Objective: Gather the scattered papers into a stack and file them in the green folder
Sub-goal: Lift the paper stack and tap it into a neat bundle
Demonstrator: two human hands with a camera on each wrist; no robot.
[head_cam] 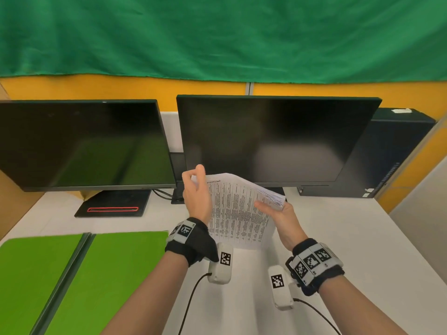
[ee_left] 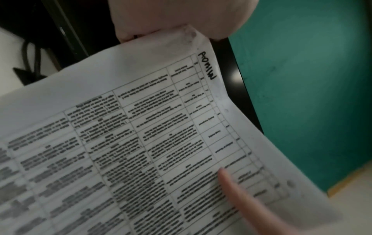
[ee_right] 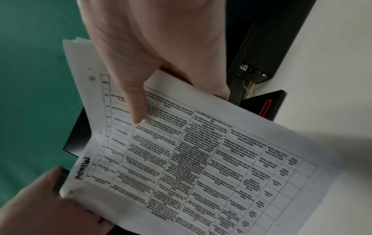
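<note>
Papers held up in both hands, just past the green folder.

Stack of papers (head_cam: 238, 211) up off the bench (head_cam: 338, 238), in front of the right-hand screen (head_cam: 273, 139), to the right of the open green folder (head_cam: 72, 274). Left hand (head_cam: 196, 192) pinching the far top corner; right hand (head_cam: 278, 211) curled under the other edge, thumb on top. Thin, light, bendy sheets, likely to slip and fan out. Best held by two facing edges, with an even squeeze.
</note>
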